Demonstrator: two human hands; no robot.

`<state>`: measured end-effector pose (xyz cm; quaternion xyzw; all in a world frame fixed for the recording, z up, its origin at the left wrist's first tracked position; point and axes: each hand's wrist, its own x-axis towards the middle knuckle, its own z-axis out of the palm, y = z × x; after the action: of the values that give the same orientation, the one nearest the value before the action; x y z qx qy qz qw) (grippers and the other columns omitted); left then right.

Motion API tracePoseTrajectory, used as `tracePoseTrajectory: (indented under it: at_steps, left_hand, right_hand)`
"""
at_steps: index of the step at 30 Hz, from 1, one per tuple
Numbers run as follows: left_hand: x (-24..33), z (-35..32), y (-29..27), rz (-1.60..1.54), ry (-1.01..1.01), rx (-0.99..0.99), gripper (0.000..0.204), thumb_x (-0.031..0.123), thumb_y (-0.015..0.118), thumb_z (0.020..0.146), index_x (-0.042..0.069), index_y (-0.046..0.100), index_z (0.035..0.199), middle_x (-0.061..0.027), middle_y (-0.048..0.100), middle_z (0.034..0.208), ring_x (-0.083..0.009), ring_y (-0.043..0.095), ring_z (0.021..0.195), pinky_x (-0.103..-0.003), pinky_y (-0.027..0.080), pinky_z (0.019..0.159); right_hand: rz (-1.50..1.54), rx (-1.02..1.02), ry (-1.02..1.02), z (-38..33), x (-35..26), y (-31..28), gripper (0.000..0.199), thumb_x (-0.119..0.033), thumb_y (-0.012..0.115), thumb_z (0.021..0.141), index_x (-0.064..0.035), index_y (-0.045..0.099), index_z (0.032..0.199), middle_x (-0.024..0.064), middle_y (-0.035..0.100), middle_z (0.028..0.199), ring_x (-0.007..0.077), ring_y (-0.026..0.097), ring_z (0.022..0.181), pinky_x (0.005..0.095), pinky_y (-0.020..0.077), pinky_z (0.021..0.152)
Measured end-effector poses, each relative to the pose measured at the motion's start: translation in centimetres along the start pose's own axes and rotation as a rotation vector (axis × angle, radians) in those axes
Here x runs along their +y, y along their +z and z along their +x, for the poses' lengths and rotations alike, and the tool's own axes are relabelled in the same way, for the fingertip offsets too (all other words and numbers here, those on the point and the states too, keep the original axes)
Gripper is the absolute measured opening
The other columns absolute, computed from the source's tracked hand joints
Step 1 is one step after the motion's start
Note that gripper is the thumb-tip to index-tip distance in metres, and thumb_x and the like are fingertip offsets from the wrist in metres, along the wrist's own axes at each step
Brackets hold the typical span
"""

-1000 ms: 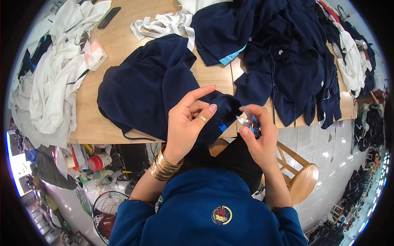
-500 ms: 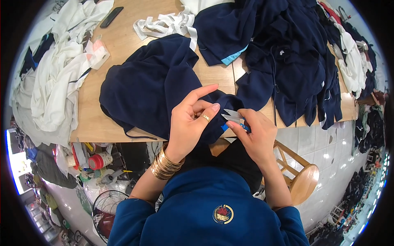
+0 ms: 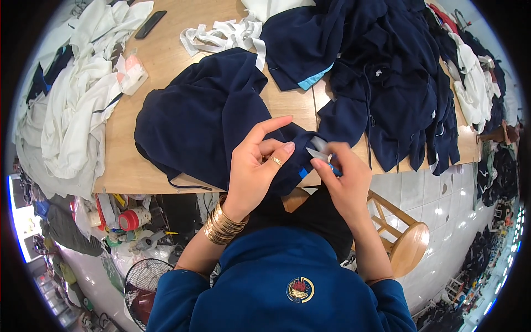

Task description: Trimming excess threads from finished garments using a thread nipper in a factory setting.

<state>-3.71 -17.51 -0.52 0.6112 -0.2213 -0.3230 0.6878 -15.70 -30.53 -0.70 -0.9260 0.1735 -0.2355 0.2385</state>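
A navy garment (image 3: 193, 110) lies bunched at the table's near edge, one part running under my hands. Above it is my left hand (image 3: 257, 157), index finger stretched out, thumb bent in against the curled fingers. Whatever these fingers pinch, if anything, is too small or hidden to tell. My right hand (image 3: 348, 174) grips a pair of thread snips (image 3: 318, 156) with blue on the handle. Their blades point left toward my left thumb; the upper blade is blurred. A small bright blue patch (image 3: 302, 172) shows on the navy cloth just below the blades.
More navy garments (image 3: 398, 94) are heaped on the table's right. White strips (image 3: 227, 36), a phone (image 3: 150, 25) and a pink-and-white packet (image 3: 133, 74) lie farther back. White cloth (image 3: 77, 110) covers the left end. A wooden stool (image 3: 409, 249) and a fan (image 3: 146, 282) stand below.
My right hand has drawn the snips slightly right, away from my left thumb, and the blades are now spread wider. My left hand has barely moved.
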Motion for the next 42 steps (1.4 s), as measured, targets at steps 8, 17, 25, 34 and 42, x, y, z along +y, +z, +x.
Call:
tracePoseTrajectory:
  at_steps: [8,17,25,34,42]
  left_hand:
    - [1.8,-0.3,-1.4,0.284,0.1,-0.191,0.043,0.001,0.066,0.077,0.002,0.052,0.118,-0.0006,0.061,0.077,-0.0037,0.052,0.069,-0.016,0.039,0.062]
    - [2.2,-2.8,-1.0,0.262,-0.013,-0.091,0.02,0.016,0.052,0.092,-0.001,0.06,0.1,-0.0082,0.062,0.085,-0.0156,0.06,0.079,-0.028,0.048,0.073]
    - [-1.6,-2.6,-2.3,-0.573,-0.168,0.248,0.019,0.021,0.05,0.094,0.005,0.058,0.093,-0.0076,0.063,0.094,-0.0184,0.061,0.085,-0.034,0.048,0.078]
    - [-0.5,-3.5,-0.3,-0.628,-0.185,0.042,0.039,0.027,0.037,0.099,-0.006,0.057,0.103,-0.0181,0.063,0.104,-0.0288,0.061,0.099,-0.045,0.046,0.092]
    - [-1.7,-4.1,-1.5,-0.61,-0.086,-0.024,0.037,0.025,0.033,0.1,-0.004,0.053,0.11,-0.0154,0.062,0.107,-0.0252,0.06,0.101,-0.044,0.044,0.094]
  right_hand:
    - [0.812,-0.618,0.173,2.4,2.5,1.2,0.027,-0.02,0.076,0.073,-0.0052,0.063,0.091,0.0041,0.06,0.084,0.012,0.054,0.08,0.0264,0.0416,0.069]
    - [0.414,0.181,0.041,2.4,0.6,1.6,0.021,-0.007,0.069,0.068,-0.0073,0.059,0.086,0.0073,0.058,0.077,0.027,0.059,0.071,0.0314,0.0457,0.061]
    - [0.376,0.173,-0.191,0.4,-1.1,2.6,0.033,0.002,0.066,0.059,-0.0093,0.062,0.09,0.0054,0.054,0.074,0.0219,0.059,0.069,0.0302,0.0463,0.054]
    - [0.396,0.231,0.04,-1.7,0.2,0.6,0.035,0.013,0.065,0.059,-0.0069,0.066,0.088,0.0054,0.058,0.077,0.0137,0.056,0.062,0.0227,0.0395,0.046]
    - [0.383,0.246,-0.037,-2.1,0.2,0.6,0.031,0.013,0.067,0.059,-0.0044,0.065,0.085,0.0075,0.058,0.078,0.0149,0.057,0.062,0.0223,0.0419,0.048]
